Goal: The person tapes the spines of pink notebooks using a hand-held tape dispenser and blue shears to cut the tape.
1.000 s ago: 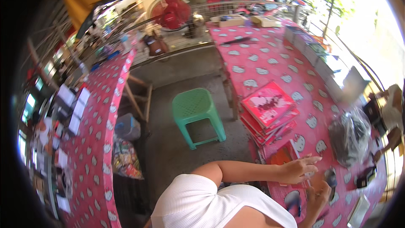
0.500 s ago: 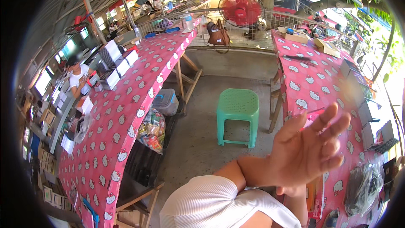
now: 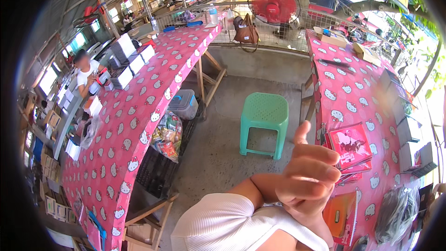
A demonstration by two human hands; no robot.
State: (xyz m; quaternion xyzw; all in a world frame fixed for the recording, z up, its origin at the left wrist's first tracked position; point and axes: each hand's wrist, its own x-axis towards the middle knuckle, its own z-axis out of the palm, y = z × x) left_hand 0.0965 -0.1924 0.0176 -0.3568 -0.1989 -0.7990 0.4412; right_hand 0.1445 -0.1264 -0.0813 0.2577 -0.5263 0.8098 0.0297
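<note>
My left hand [image 3: 310,176] is raised close in front of the camera, fingers loosely curled, thumb sticking up, nothing in it. Its arm comes from a white ribbed sleeve [image 3: 223,225] at the lower edge. Behind the hand, on the right table [image 3: 357,88] with a pink cartoon-cat cloth, lies a stack of red booklets [image 3: 351,145] and an orange notebook [image 3: 341,214]. My right hand is not in view.
A green plastic stool [image 3: 264,111] stands on the concrete floor between two long pink tables. Under the left table [image 3: 116,158] sit a clear box [image 3: 183,103], a snack bag [image 3: 167,135] and a black crate [image 3: 155,172]. A person [image 3: 86,72] sits far left. A red fan [image 3: 273,3] is behind.
The view swung left from the right table toward the aisle. My left hand left the table, rose before the camera with fingers spread, and has now curled them.
</note>
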